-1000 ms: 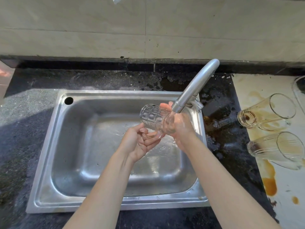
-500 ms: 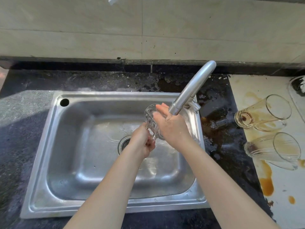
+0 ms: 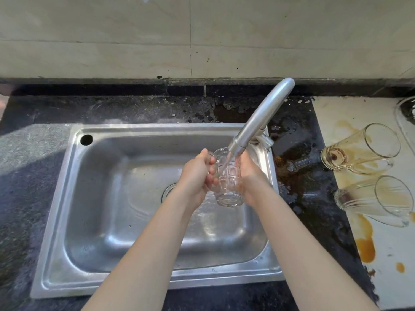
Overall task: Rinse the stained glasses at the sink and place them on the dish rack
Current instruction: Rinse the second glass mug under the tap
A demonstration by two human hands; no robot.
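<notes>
Kitchen corner, hard sunlight from the left. Wall [image 3: 134,41] is pale tile with thin grout lines; a dark upstand runs along its foot. Bench [image 3: 33,198] is dark speckled stone, half in light and half in shadow, wet and crumb-strewn behind the sink.

Steel sink [image 3: 67,198] is set into the bench, basin wet, with the drain [image 3: 167,191] partly hidden by the left forearm and a round hole [image 3: 86,139] in the far left corner of the rim. Faucet [image 3: 262,117] rises from the sink's far right corner and leans over the basin; water runs from its spout.

Patterned glass [image 3: 229,182] is held over the basin right under the spout, mouth up towards the stream, base tilted towards the person. Left hand [image 3: 195,176] has its fingers [image 3: 210,178] curled round the glass's left side. Right hand [image 3: 251,176] cups the right side, palm against the glass, its fingers mostly hidden behind it.

Right of the sink lies a pale board [image 3: 393,277], smeared brown. Two stained glasses lie on their sides on it, mouths to the right: far stained glass [image 3: 359,151] and near stained glass [image 3: 377,198], just apart. Brown puddle [image 3: 366,245] sits on the board's left edge in front of them. Dark brown spill [image 3: 292,171] spreads over the bench between sink and board.
</notes>
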